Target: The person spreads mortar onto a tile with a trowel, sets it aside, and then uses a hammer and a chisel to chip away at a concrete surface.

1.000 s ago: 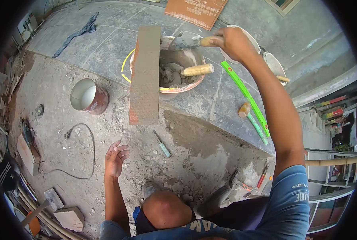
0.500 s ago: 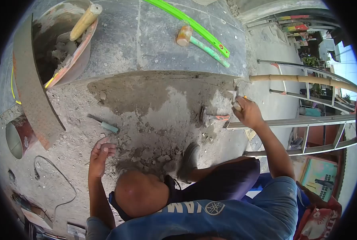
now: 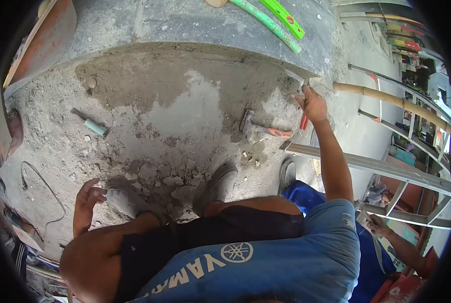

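From my remote seat I see the left hand (image 3: 90, 198) empty, fingers loosely parted beside a shoe (image 3: 128, 198), the right hand (image 3: 315, 106) gripping a trowel (image 3: 295, 77) near the step (image 3: 185, 25).

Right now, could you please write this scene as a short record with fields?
Left hand: open, nothing held, over the rubble-strewn ground
Right hand: at a metal blade beside the step; grip unclear
On ground: hammer with orange-marked handle; chisel-like tool with green handle
On step: green level; green-handled mallet, partly out of frame
Also visible: another person's hand
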